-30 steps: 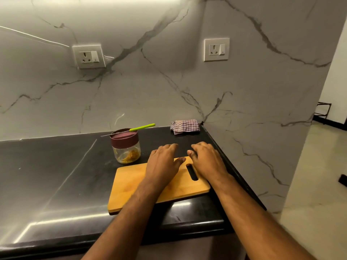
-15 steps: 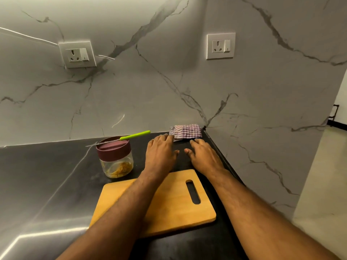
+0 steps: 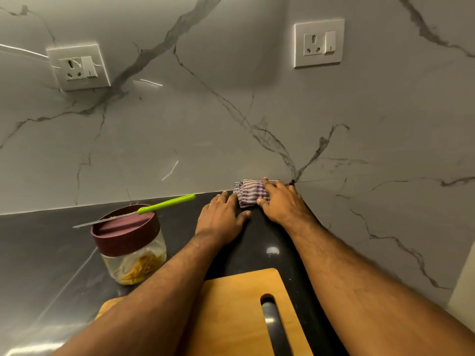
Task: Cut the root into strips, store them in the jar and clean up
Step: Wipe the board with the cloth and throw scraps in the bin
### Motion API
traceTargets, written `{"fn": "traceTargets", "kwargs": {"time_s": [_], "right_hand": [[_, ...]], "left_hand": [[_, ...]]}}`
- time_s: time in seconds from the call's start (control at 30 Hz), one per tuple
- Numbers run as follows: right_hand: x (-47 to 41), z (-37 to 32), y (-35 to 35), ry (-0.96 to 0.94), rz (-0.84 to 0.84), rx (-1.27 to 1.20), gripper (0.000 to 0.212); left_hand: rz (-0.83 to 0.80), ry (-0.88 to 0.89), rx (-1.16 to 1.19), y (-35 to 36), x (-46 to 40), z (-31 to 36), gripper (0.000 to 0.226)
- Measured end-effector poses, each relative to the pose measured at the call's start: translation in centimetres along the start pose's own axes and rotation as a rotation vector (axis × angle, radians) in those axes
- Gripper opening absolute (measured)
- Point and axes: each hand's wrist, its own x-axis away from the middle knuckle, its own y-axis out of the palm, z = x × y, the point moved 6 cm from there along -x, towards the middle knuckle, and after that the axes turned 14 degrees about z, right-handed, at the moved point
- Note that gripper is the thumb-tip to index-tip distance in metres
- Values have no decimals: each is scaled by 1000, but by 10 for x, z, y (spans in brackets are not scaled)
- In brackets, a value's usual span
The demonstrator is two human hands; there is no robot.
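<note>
A folded purple-and-white checked cloth (image 3: 249, 193) lies in the counter's back corner against the wall. My right hand (image 3: 285, 204) lies over its right half, fingers stretched across the top and thumb at its near edge. My left hand (image 3: 220, 217) rests flat on the black counter (image 3: 38, 253), its fingertips at the cloth's left edge. A clear jar (image 3: 136, 263) with a maroon lid holds orange strips. A green-handled knife (image 3: 164, 204) lies across the lid. The wooden cutting board (image 3: 239, 309) lies bare under my forearms.
Marble walls close the counter at the back and on the right. Two wall sockets (image 3: 77, 66) (image 3: 318, 42) sit above the counter. The counter's right edge runs just beside the board and my right forearm.
Both hands moved forward off the cutting board to the back corner. The right hand now lies on the cloth and the left sits beside it. The view has come closer to the wall.
</note>
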Motion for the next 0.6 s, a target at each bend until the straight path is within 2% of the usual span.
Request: {"fn": "traceTargets", "kwargs": {"time_s": [0.2,0.47,0.6], "right_hand": [[13,-10,-15,45,72,-32,34],[84,-18,-77,60,94,118,28],[121,-19,-104,77,88,115,26]], "left_hand": [[-60,7,-80,-6,10,13,62],[-250,-22,-3,-48,63,30,48],[-158,-38,73,-83,96,40,37]]}}
